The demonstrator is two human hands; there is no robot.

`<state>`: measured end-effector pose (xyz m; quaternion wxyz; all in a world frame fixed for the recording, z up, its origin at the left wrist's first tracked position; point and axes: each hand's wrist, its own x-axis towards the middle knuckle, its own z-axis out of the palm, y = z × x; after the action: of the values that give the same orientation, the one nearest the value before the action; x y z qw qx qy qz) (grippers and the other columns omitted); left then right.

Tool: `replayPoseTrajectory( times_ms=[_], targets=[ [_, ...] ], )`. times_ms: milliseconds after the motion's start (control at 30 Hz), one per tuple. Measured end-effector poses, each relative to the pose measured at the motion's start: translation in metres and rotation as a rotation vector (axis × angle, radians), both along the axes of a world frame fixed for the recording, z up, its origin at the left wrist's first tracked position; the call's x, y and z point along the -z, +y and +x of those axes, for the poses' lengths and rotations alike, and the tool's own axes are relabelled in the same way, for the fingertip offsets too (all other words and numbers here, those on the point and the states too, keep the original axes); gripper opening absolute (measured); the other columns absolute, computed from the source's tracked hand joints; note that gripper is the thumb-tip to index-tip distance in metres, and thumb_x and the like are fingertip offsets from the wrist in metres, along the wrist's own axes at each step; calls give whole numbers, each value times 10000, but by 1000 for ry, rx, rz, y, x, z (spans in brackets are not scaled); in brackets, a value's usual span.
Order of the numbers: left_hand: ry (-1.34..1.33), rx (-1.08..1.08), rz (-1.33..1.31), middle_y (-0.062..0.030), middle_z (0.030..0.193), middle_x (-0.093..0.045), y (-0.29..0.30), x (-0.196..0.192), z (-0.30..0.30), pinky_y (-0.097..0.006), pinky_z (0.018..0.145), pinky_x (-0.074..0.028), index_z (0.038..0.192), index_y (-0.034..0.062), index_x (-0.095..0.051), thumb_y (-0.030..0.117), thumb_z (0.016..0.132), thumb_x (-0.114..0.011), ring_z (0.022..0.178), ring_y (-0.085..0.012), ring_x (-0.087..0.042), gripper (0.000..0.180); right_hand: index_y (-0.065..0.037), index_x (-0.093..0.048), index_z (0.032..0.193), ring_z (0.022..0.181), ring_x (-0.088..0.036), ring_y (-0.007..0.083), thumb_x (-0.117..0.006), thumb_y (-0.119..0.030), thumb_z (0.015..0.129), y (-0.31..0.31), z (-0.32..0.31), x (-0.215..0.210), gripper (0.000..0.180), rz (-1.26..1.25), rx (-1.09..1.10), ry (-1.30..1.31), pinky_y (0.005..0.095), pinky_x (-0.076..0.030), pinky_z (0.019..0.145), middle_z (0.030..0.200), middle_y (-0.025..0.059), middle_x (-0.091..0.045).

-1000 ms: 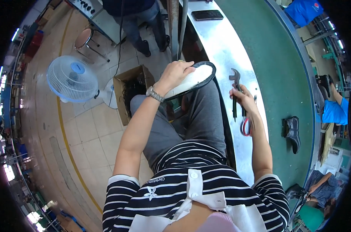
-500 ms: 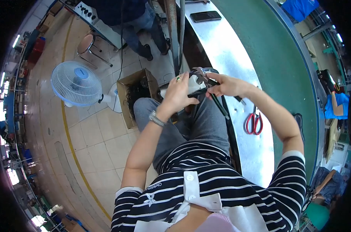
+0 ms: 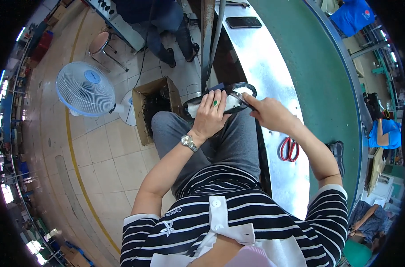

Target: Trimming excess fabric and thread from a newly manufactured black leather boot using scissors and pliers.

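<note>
Above my lap is a black shoe [image 3: 251,87] with its white underside [image 3: 232,103] facing up. My left hand [image 3: 211,112] is wrapped over its middle, fingers closed round it. At the shoe's right end, my right hand [image 3: 272,115] is closed on a pair of pliers [image 3: 239,96]. Their metal head lies against the white underside; the handles are mostly hidden in my palm. Whether the jaws grip the shoe's edge cannot be made out.
On the metal bench [image 3: 278,75] to my right lie red-handled scissors [image 3: 290,150] and a black phone [image 3: 243,22]. An open carton [image 3: 141,91] of dark strands, a fan [image 3: 85,89] and a stool [image 3: 99,43] are at left. A pole [image 3: 207,40] rises ahead; a person [image 3: 153,26] stands beyond.
The pliers have turned, and their handles no longer show below my right hand. The shoe now lies more level, with more white underside visible. My left hand has shifted slightly down.
</note>
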<state>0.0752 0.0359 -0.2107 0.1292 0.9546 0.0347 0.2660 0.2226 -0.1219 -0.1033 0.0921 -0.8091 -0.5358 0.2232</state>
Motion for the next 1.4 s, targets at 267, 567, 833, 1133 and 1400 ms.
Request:
replayPoseTrajectory(
  times_ms=[267, 567, 833, 1133, 1400],
  targets=[
    [-7, 3, 98, -246, 1283, -539, -2, 4, 3, -447, 1033, -405, 1280, -74, -527, 240, 746, -748, 1199, -389, -509, 658, -83, -289, 1470, 568, -650, 303, -534, -127, 944, 19, -2, 31, 582, 30, 86, -185, 392, -508, 568, 630, 162, -626],
    [-2, -54, 61, -257, 1338, -507, -6, 8, 4, -449, 1050, -393, 1301, -97, -497, 214, 752, -742, 1227, -387, -504, 677, -105, -339, 1445, 668, -658, 412, -564, -195, 924, 29, 0, 16, 574, 83, 337, 126, 486, -508, 650, 721, 227, -662],
    [-21, -100, 45, -251, 1309, -524, -9, 5, 6, -446, 1062, -390, 1284, -102, -502, 187, 741, -746, 1235, -383, -497, 662, -89, -326, 1449, 650, -653, 402, -552, -187, 925, 32, 2, 17, 579, 69, 357, 133, 478, -497, 653, 709, 241, -649],
    [-40, -77, 10, -235, 1201, -558, -12, 7, 5, -453, 1031, -418, 1233, -105, -533, 167, 731, -747, 1210, -402, -499, 610, -141, -264, 1467, 682, -638, 443, -559, -156, 916, 32, -12, 18, 626, 5, 63, -133, 540, -480, 615, 728, 249, -646],
    [-61, -94, -10, -235, 1211, -559, -13, 9, 7, -454, 1058, -401, 1199, -97, -551, 155, 733, -743, 1240, -388, -485, 564, -161, -225, 1477, 622, -639, 422, -542, -155, 928, 34, -22, 26, 634, 64, 97, -212, 499, -499, 575, 671, 222, -638]
  ],
)
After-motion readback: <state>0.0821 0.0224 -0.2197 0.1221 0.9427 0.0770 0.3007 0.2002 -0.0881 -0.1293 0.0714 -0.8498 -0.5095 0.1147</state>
